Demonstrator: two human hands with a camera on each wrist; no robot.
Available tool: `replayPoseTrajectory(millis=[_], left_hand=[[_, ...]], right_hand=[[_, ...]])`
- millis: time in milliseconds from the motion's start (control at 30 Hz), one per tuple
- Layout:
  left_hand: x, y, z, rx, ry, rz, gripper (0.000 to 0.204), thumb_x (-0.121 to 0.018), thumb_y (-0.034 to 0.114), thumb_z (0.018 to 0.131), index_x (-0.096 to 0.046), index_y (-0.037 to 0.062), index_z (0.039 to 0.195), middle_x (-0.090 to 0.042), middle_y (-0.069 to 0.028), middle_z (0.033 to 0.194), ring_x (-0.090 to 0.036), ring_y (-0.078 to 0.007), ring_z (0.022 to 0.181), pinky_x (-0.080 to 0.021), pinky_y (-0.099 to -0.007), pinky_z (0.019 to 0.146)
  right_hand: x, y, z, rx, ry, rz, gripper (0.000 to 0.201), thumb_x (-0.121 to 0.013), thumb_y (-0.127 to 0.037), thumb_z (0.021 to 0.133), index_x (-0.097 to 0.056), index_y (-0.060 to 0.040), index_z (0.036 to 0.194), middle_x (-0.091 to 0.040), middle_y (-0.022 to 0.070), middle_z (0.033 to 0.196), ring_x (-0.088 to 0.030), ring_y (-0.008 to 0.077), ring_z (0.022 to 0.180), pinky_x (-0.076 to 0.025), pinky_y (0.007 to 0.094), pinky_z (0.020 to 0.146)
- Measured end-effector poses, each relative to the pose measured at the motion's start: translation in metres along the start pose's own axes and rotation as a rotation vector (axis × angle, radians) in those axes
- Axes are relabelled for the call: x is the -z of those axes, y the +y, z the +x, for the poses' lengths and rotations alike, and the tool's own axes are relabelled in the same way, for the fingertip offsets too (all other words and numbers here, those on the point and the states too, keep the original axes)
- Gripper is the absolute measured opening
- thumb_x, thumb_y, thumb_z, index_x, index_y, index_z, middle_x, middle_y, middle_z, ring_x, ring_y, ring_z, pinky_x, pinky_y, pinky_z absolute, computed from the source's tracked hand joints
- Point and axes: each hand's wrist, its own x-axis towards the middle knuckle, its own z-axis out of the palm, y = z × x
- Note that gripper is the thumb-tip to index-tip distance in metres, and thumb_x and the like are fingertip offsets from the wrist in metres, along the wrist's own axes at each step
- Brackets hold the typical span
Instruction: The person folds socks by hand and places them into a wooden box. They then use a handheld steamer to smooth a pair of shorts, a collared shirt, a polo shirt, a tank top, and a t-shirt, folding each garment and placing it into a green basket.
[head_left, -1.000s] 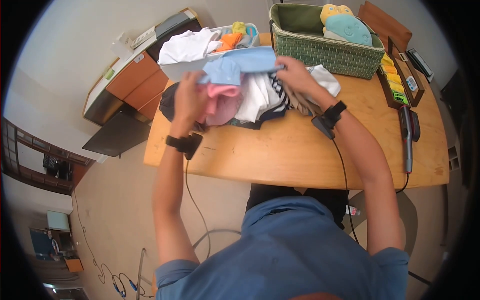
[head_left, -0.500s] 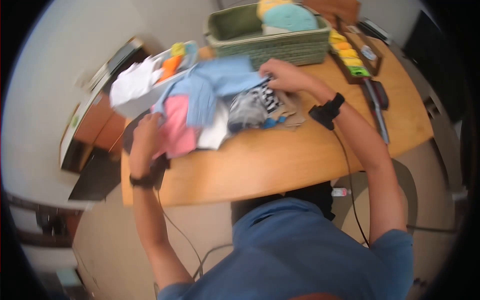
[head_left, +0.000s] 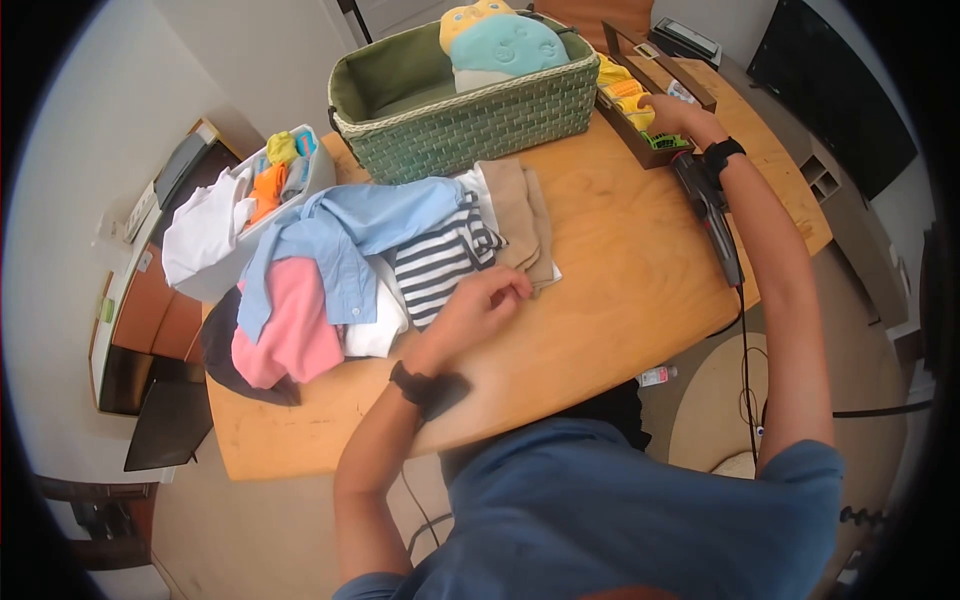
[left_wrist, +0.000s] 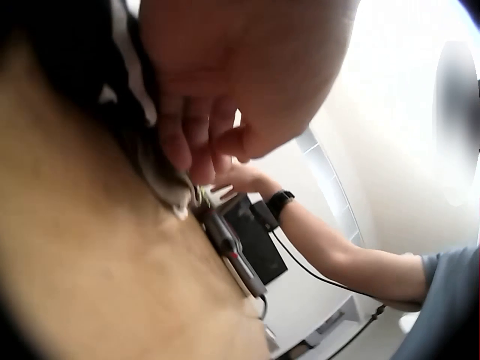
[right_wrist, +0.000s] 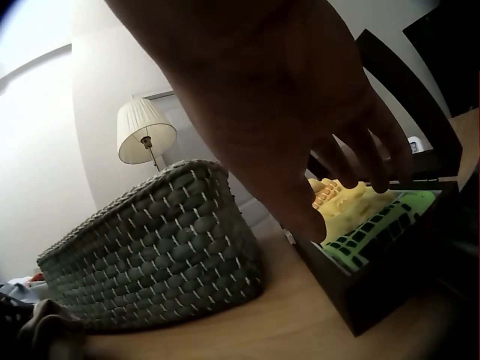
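Observation:
My right hand (head_left: 682, 118) reaches over a dark open box (head_left: 660, 157) at the table's far right. In the right wrist view its thumb and fingers hang apart above yellow packets (right_wrist: 346, 206) and a green-and-black piece (right_wrist: 379, 229) in that box. My left hand (head_left: 478, 310), fingers loosely curled and holding nothing, is beside a striped garment (head_left: 440, 262). Near it, a light blue shirt (head_left: 350, 260) lies spread over a pink garment (head_left: 287, 330) and a white one (head_left: 375, 335). Tan clothing (head_left: 515, 210) is at the pile's right end.
A green woven basket (head_left: 480, 145) with a plush toy (head_left: 507, 48) stands behind the clothes. To its left is a white bin (head_left: 205, 283) of clothing. A dark grey corded device (head_left: 712, 222) lies below the dark box. A lamp (right_wrist: 146, 131) stands beyond the basket.
Both hands have let go of the light blue shirt, which now lies on the pile. My right hand has moved right to the dark box; my left has come toward the striped garment. The head view has shifted.

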Motion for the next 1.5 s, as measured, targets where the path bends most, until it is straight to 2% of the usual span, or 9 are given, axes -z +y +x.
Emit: replayPoseTrajectory(millis=[200, 400, 733, 833, 900, 1033, 1200, 1333, 1500], left_hand=[[-0.005, -0.014, -0.007, 0.095, -0.042, -0.156, 0.016, -0.053, -0.003, 0.085, -0.063, 0.0014, 0.096, -0.062, -0.0005, 0.087, -0.059, -0.0069, 0.079, -0.047, -0.0227, 0.07], [-0.008, -0.015, -0.009, 0.071, -0.044, -0.087, 0.013, -0.056, 0.0, 0.084, -0.063, 0.0024, 0.095, -0.061, 0.0004, 0.084, -0.056, -0.0056, 0.076, -0.046, -0.0228, 0.069], [-0.011, -0.016, -0.01, 0.029, -0.009, -0.113, 0.012, -0.055, -0.001, 0.082, -0.062, 0.0001, 0.092, -0.056, -0.0026, 0.073, -0.051, -0.0089, 0.066, -0.044, -0.0249, 0.062], [-0.011, -0.017, -0.009, 0.033, -0.008, -0.096, 0.013, -0.055, -0.001, 0.082, -0.062, -0.0006, 0.093, -0.058, -0.0036, 0.074, -0.052, -0.0095, 0.066, -0.045, -0.0252, 0.063], [-0.012, -0.02, -0.007, -0.006, -0.012, -0.099, 0.013, -0.055, 0.0, 0.082, -0.062, -0.001, 0.093, -0.059, -0.0043, 0.075, -0.054, -0.01, 0.067, -0.046, -0.0253, 0.063], [-0.009, -0.02, -0.01, 0.002, -0.031, -0.109, 0.012, -0.056, 0.0, 0.084, -0.062, -0.001, 0.094, -0.062, -0.0053, 0.077, -0.057, -0.011, 0.069, -0.047, -0.0256, 0.064], [-0.01, -0.021, -0.01, -0.034, -0.01, -0.121, 0.01, -0.057, 0.002, 0.085, -0.063, 0.0025, 0.092, -0.059, 0.0005, 0.073, -0.053, -0.0059, 0.066, -0.044, -0.0232, 0.062], [-0.009, -0.021, -0.01, -0.035, -0.012, -0.121, 0.009, -0.057, 0.002, 0.085, -0.062, 0.0022, 0.092, -0.059, 0.0001, 0.073, -0.053, -0.0064, 0.066, -0.045, -0.0237, 0.062], [-0.01, -0.027, -0.009, -0.06, -0.009, -0.131, 0.011, -0.057, 0.003, 0.085, -0.063, 0.002, 0.093, -0.061, -0.0013, 0.074, -0.055, -0.0087, 0.066, -0.045, -0.0253, 0.062]], right_hand=[[-0.028, 0.012, 0.027, 0.141, 0.075, -0.256, 0.062, -0.07, -0.012, 0.074, -0.053, -0.0162, 0.133, -0.058, 0.0201, 0.123, -0.062, 0.0362, 0.103, -0.052, 0.0421, 0.085], [-0.031, 0.022, 0.042, 0.266, 0.074, -0.245, 0.037, -0.069, -0.008, 0.074, -0.061, -0.0073, 0.11, -0.065, 0.021, 0.102, -0.063, 0.0382, 0.096, -0.049, 0.044, 0.081], [-0.015, 0.033, 0.026, 0.373, 0.569, -0.039, 0.017, -0.06, -0.011, 0.081, -0.058, -0.0004, 0.094, -0.064, 0.0233, 0.086, -0.061, 0.0421, 0.084, -0.047, 0.0478, 0.075], [0.007, 0.023, 0.015, 0.339, 0.558, 0.006, 0.017, -0.06, -0.013, 0.082, -0.056, -0.0012, 0.094, -0.063, 0.023, 0.085, -0.06, 0.0437, 0.083, -0.047, 0.049, 0.074], [0.017, 0.016, 0.02, 0.421, 0.583, 0.075, 0.015, -0.058, -0.014, 0.086, -0.053, -0.0032, 0.094, -0.059, 0.0125, 0.078, -0.059, 0.0267, 0.076, -0.046, 0.0391, 0.068], [0.056, -0.053, -0.036, 0.68, 0.391, 0.373, 0.007, -0.053, -0.013, 0.091, -0.052, -0.0065, 0.094, -0.05, -0.0055, 0.077, -0.051, 0.0036, 0.072, -0.044, 0.025, 0.066], [0.061, -0.145, -0.085, 0.819, 0.118, 0.413, 0.013, -0.059, -0.01, 0.087, -0.061, -0.0017, 0.097, -0.062, -0.0027, 0.086, -0.057, 0.0042, 0.08, -0.047, 0.0232, 0.074], [0.064, -0.211, -0.115, 0.819, 0.164, 0.314, 0.023, -0.07, -0.012, 0.086, -0.065, 0.0031, 0.102, -0.068, 0.0068, 0.089, -0.063, 0.013, 0.079, -0.052, 0.029, 0.071], [0.064, -0.266, -0.124, 0.917, 0.129, 0.606, 0.014, -0.069, -0.009, 0.085, -0.067, 0.0013, 0.095, -0.067, 0.0032, 0.084, -0.061, 0.01, 0.075, -0.05, 0.0247, 0.069]])
